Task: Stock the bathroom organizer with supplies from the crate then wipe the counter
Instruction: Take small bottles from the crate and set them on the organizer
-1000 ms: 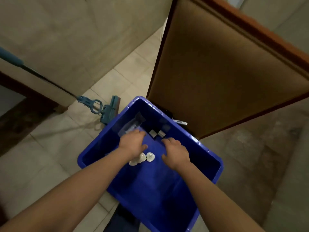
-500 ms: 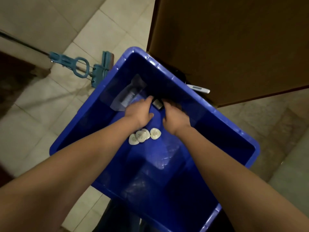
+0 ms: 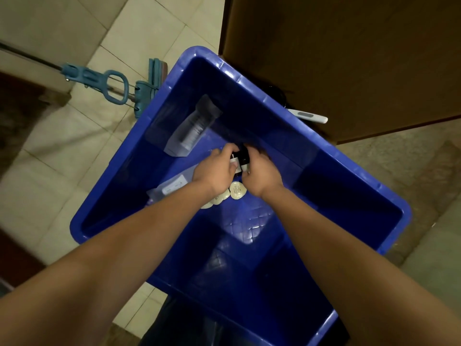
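A big blue plastic crate (image 3: 369,188) stands on the floor below me. Both my hands reach into it. My left hand (image 3: 214,168) and my right hand (image 3: 262,171) meet around small dark bottles (image 3: 240,158) with white labels, fingers curled on them. Just below the hands lie round white wrapped soaps (image 3: 237,191). A clear packet with a label (image 3: 172,188) lies under my left forearm. Another clear packet holding a tube (image 3: 194,128) leans on the crate's far left wall.
A teal sponge mop (image 3: 109,81) lies on the tiled floor left of the crate. A brown wooden door (image 3: 349,58) stands behind the crate. A white thermometer-like stick (image 3: 309,116) pokes out by the crate's far rim.
The view has tilted down and closer to the crate. Both hands have moved forward past the soaps and closed together on the small dark bottles.
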Available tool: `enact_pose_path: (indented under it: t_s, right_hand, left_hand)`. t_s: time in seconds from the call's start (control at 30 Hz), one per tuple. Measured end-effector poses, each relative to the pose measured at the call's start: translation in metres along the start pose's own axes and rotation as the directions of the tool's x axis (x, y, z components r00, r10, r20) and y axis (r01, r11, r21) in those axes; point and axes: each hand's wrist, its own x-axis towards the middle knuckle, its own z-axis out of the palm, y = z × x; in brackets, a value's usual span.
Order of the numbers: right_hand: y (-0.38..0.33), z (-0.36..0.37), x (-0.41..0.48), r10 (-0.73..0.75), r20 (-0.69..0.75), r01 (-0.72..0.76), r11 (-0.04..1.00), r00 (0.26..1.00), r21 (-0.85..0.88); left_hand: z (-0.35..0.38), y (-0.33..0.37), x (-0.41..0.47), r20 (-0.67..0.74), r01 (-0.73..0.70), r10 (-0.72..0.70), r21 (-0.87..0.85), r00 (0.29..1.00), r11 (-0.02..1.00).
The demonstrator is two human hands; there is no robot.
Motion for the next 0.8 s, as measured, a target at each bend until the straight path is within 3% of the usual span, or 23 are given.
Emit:
enact_pose_path:
  t_s: [0.27, 0.5, 0.8]
  right_hand:
    - [-0.001, 0.001, -0.008, 0.065, 0.043, -0.077, 0.898, 0.997, 0.433]
    - [0.001, 0.0, -0.023, 0.134, 0.079, -0.155, 0.83, 0.988, 0.536]
    - [-0.016, -0.031, -0.077, 0.231, 0.101, -0.228, 0.628, 0.968, 0.744]
  left_hand:
    - [0.003, -0.007, -0.002, 0.061, 0.042, -0.027, -0.252, 0.998, 0.967]
    - [0.006, -0.006, -0.013, 0.144, 0.151, -0.096, -0.44, 0.985, 0.885]
    - [-0.011, 0.022, -0.044, 0.134, 0.132, -0.06, -0.631, 0.989, 0.764]
